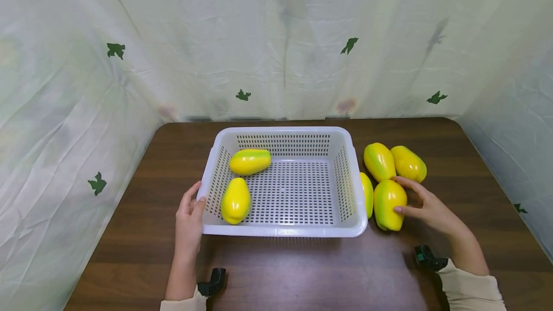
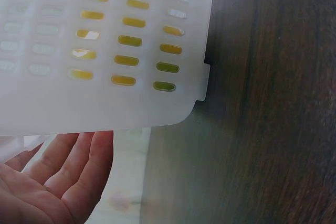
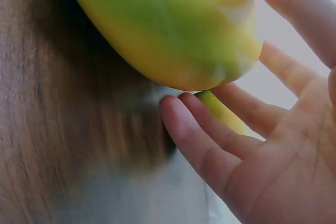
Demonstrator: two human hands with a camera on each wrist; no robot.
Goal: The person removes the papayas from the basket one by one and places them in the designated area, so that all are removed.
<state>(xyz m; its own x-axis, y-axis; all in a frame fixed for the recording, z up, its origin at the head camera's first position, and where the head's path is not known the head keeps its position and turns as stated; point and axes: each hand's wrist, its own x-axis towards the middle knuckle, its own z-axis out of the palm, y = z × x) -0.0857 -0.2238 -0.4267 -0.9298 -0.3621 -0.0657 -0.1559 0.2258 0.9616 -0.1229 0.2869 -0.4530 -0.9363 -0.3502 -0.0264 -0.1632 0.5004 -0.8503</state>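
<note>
My left hand [image 1: 188, 215] grips the left rim of a white slotted basket [image 1: 285, 231], its thumb on the rim and its other fingers along the outside. Two glossy yellow-green papayas, one lying sideways [image 1: 249, 162] and one pointing toward me [image 1: 235, 200], lie in the basket's left part. To the right of the basket my right hand [image 1: 432, 209] touches a papaya [image 1: 390, 205] with its thumb. In the right wrist view the fingers spread loosely around that papaya [image 3: 173, 30], some of them apart from it.
Beyond the touched papaya lie two more papayas, one nearer the basket [image 1: 379, 161] and one farther right [image 1: 408, 163]. Another papaya [image 1: 366, 195] is partly hidden by the basket's right wall. A brown wooden table [image 1: 302, 272] carries everything, with pale leaf-patterned cloth [image 1: 259, 37] around it.
</note>
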